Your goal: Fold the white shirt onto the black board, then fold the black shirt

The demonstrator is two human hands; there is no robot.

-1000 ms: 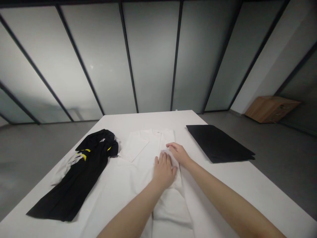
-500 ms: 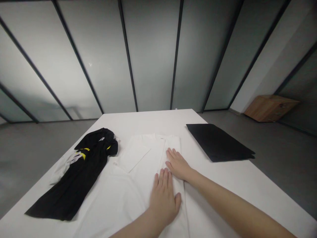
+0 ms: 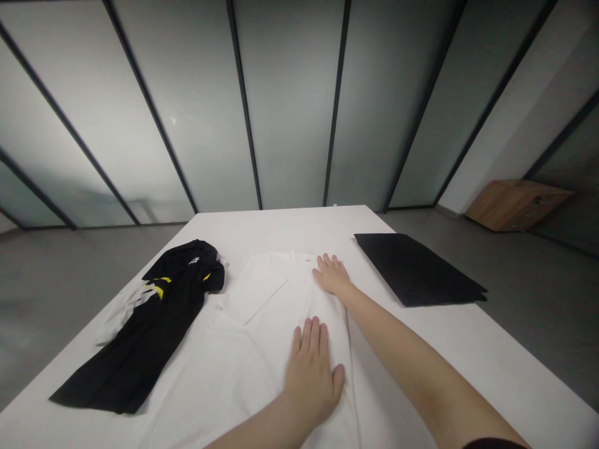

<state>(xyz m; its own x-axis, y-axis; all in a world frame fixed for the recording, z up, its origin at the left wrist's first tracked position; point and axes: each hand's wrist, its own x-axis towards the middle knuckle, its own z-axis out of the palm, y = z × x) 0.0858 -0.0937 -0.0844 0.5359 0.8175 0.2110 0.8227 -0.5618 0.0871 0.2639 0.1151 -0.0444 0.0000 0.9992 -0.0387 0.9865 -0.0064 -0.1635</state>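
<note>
A white T-shirt (image 3: 234,368) lies spread on the white table, its collar toward the far end and its right side folded inward. My left hand (image 3: 312,371) rests flat on the shirt's right part, fingers stretched forward and thumb out to the side. Farther up, my right hand (image 3: 331,273) lies palm down near the collar and the right shoulder, fingers spread. Neither hand grips the cloth. The shirt's left sleeve lies flat across its front.
To the left lies a black shirt (image 3: 159,337) with yellow and white details. A flat black folded board or sheet (image 3: 416,268) lies on the right of the white table (image 3: 281,227). Beyond are frosted glass panels (image 3: 290,112) and a wooden cabinet (image 3: 515,204).
My right hand has slid up the white T-shirt, away from me, to the collar and shoulder area. My left hand has stayed almost in place.
</note>
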